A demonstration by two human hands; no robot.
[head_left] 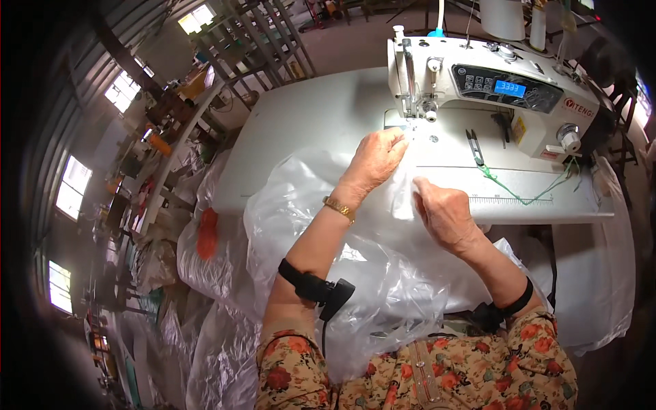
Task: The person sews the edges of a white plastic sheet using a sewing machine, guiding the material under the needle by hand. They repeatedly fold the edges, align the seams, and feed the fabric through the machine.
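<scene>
A white sewing machine (492, 78) stands on the pale table at the right, its needle area lit. Just in front of the presser foot, my left hand (376, 160) pinches the edge of a clear plastic sheet (294, 195). My right hand (445, 213) is lower and to the right, its thumb and forefinger closed on the same sheet nearer to me. The sheet spreads over the table's front edge and down across my lap. Small thread snips (474, 147) with a green cord (509, 191) tied to them lie right of the needle area.
The table top (301, 109) stretches left of the machine. A ruler strip (512, 200) runs along its front edge. More plastic sheeting (219, 273) hangs at the left with a red-orange bundle (207, 234) on it. A metal rack (260, 41) stands farther back.
</scene>
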